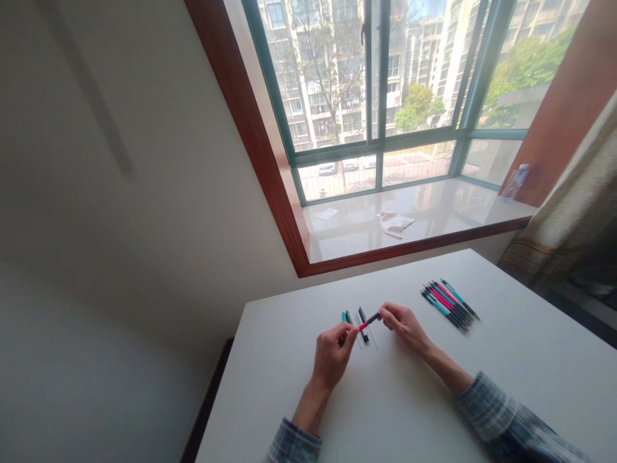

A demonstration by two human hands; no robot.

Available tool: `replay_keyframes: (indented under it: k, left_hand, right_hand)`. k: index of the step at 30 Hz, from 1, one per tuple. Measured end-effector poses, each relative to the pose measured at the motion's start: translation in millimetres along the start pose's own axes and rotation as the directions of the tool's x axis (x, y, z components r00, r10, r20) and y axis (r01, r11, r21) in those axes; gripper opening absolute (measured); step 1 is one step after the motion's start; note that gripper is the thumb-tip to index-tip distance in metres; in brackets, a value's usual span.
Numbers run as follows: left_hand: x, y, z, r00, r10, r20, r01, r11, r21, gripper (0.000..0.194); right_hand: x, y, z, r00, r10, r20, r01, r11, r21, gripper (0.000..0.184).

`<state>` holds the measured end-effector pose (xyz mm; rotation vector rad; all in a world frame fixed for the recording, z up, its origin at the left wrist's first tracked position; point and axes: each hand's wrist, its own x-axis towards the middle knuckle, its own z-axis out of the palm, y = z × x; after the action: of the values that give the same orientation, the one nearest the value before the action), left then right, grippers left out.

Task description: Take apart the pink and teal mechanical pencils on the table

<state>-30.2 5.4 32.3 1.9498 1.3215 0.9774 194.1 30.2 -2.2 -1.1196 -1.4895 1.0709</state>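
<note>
The person's left hand and right hand met near the middle of the white desk, both clenched in a fingertip pinch on a single pink-and-black pen. The left hand gripped the pink end, while the right hand held the black end, and the pen lay almost level, slanting up toward 2 o'clock from the left hand.

Just beyond the pen, at about 12 o'clock from the hands, a teal-and-black pen and a black pen lay on the desk close together, with thin pale strips beside them. Well off at 2 o'clock, a fanned bunch of pens in pink, teal and black lay with their barrels overlapping.

Both forearms came in from the bottom of the view, in plaid sleeves. Farther off at 12 o'clock, a white cloth and a sheet of paper lay on a pale window sill beneath a green-framed window. A patterned curtain hung at 2 o'clock.
</note>
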Motion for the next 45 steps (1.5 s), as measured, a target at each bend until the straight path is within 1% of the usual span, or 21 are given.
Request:
replay_keyframes:
  k: [5,11,20,24,28,33,39,45]
  left_hand:
    - [1,-2,0.5,1.0,-0.006,0.012,0.006,1.0,-0.001,0.042]
    - [1,1,1.1,1.0,-0.002,0.028,0.002,1.0,-0.001,0.039]
    - [1,11,-3.9,0.999,0.036,0.017,-0.036,0.998,0.051,0.035]
    - [0,12,-3.5,0.999,0.042,0.007,-0.042,0.998,0.049,0.033]
    - [0,10,-2.3,0.999,0.028,0.02,-0.028,0.999,0.026,0.032]
    - [0,10,-0.8,0.999,0.016,0.035,-0.016,1.0,-0.007,0.031]
    - [-1,17,0.4,0.997,0.041,0.06,-0.04,0.999,-0.019,0.03]
    - [-5,22,3.2,0.996,0.065,0.062,-0.065,0.998,0.005,0.033]
  right_hand:
    - [0,-2,-1,0.999,-0.031,-0.03,0.031,1.0,0.004,0.042]
    - [0,-9,-2,1.0,-0.021,-0.008,0.022,0.987,0.159,0.036]
    - [-1,-16,-1,1.0,-0.011,0.012,0.009,0.985,0.171,0.038]
    - [-1,-18,0,1.0,0.026,-0.008,-0.024,0.979,0.202,0.039]
    - [-1,-18,0,0.996,0.083,-0.029,-0.07,0.95,0.303,0.037]
    - [0,-15,0,0.994,0.112,-0.004,-0.103,0.929,0.355,0.036]
    - [-1,-12,1,0.99,0.142,0.013,-0.135,0.901,0.413,0.039]
    - [-4,-16,6,0.985,0.152,0.078,-0.171,0.861,0.479,0.034]
